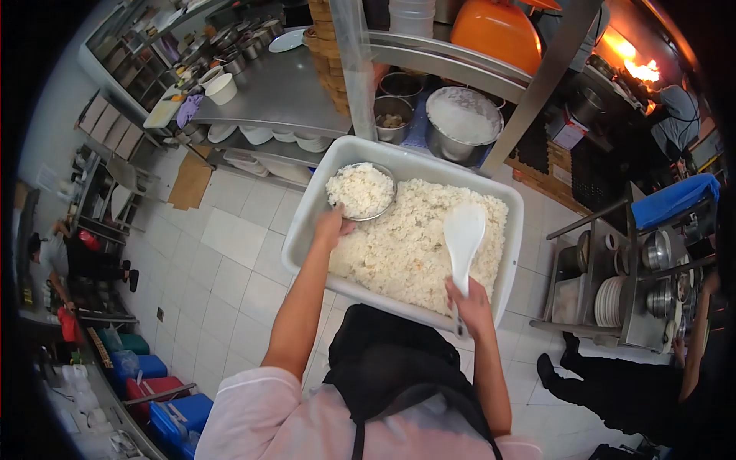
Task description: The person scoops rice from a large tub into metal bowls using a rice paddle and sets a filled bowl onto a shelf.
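Observation:
A large white plastic tub (510,253) full of loose cooked rice (414,264) stands right before me. At its left end my left hand (332,226) grips the near rim of a round metal bowl (393,201), which is heaped with rice (360,190). My right hand (471,307) is closed round the handle of a white rice paddle (464,234). The paddle's broad blade points away from me, over the rice on the tub's right side. Whether the blade touches the rice I cannot tell.
Behind the tub are a metal pot of white contents (464,123) and smaller pots (392,115). A steel counter (284,88) with dishes runs left. Flames (640,69) rise at a stove where a person (678,115) stands. Other people are at far left (57,257) and lower right (629,383).

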Tool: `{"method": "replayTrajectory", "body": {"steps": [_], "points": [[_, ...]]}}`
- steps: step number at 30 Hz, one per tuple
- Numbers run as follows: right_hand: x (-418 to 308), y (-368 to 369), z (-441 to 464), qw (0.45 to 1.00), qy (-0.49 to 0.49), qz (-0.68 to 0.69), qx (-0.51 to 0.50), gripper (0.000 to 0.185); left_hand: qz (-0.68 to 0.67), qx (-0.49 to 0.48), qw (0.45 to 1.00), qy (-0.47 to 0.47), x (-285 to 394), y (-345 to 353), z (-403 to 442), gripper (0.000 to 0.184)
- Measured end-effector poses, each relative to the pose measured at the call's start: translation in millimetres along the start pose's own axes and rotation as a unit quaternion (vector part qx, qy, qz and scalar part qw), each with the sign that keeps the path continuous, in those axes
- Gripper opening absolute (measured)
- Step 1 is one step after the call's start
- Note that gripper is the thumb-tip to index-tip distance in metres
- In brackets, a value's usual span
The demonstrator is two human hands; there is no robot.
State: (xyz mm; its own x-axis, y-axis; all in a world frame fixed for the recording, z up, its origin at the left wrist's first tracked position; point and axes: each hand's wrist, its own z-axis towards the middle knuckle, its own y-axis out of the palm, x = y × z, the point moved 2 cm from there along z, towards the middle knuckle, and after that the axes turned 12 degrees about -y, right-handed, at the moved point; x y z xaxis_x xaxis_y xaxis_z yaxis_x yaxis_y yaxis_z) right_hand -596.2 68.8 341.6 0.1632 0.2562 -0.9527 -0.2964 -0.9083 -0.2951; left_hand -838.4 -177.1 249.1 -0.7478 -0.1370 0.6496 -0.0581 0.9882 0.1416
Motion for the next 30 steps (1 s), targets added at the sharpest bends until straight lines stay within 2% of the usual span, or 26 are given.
{"method": "replayTrajectory", "body": {"steps": [1,3,4,6,8,11,13,17,19,21,22,24,25,27,28,29,30], "points": [[6,13,14,0.98,0.123,0.147,-0.061,0.012,0.001,0.002,1.0,-0.003,3,0,3,0.016],[1,49,41,0.973,0.075,0.216,-0.034,0.012,-0.042,-0.062,0.995,-0.061,7,11,9,0.03],[-1,65,55,0.966,0.101,0.238,-0.027,0.014,-0.044,-0.064,0.995,-0.058,11,13,8,0.03],[-5,96,82,0.957,0.129,0.259,-0.016,0.016,-0.006,-0.089,0.995,-0.044,13,13,6,0.042],[1,123,103,0.907,0.178,0.379,0.054,0.021,-0.012,-0.092,0.995,-0.039,9,7,9,0.045],[19,157,137,0.892,0.172,0.406,0.101,0.027,-0.024,-0.102,0.994,-0.027,18,8,0,0.05],[22,171,146,0.896,0.177,0.388,0.123,0.025,0.005,-0.062,0.998,0.018,19,7,7,0.047],[34,177,151,0.914,0.163,0.347,0.136,0.018,0.009,-0.09,0.995,0.045,30,8,-13,0.043],[28,170,144,0.88,0.169,0.41,0.172,0.024,0.036,-0.096,0.994,0.035,26,12,-24,0.045],[23,150,133,0.887,0.156,0.401,0.168,0.026,-0.011,-0.181,0.978,0.103,23,19,-36,0.05],[15,138,126,0.893,0.135,0.397,0.163,0.029,-0.013,-0.181,0.979,0.097,29,17,-50,0.05],[2,115,113,0.89,0.131,0.386,0.205,0.026,0.084,-0.299,0.95,-0.021,38,18,-72,0.052],[0,104,106,0.888,0.126,0.381,0.223,0.023,0.082,-0.301,0.95,-0.023,35,12,-61,0.052],[-1,87,90,0.884,0.132,0.371,0.25,0.02,0.214,-0.24,0.941,0.1,25,-3,-21,0.05],[-2,82,83,0.88,0.14,0.362,0.275,0.017,0.216,-0.244,0.941,0.097,19,-2,-4,0.05],[-5,81,78,0.879,0.142,0.361,0.279,0.017,0.358,-0.041,0.889,0.284,22,-3,12,0.05],[-9,79,75,0.873,0.138,0.363,0.296,0.015,0.464,0.166,0.747,0.446,28,0,18,0.049]]}}
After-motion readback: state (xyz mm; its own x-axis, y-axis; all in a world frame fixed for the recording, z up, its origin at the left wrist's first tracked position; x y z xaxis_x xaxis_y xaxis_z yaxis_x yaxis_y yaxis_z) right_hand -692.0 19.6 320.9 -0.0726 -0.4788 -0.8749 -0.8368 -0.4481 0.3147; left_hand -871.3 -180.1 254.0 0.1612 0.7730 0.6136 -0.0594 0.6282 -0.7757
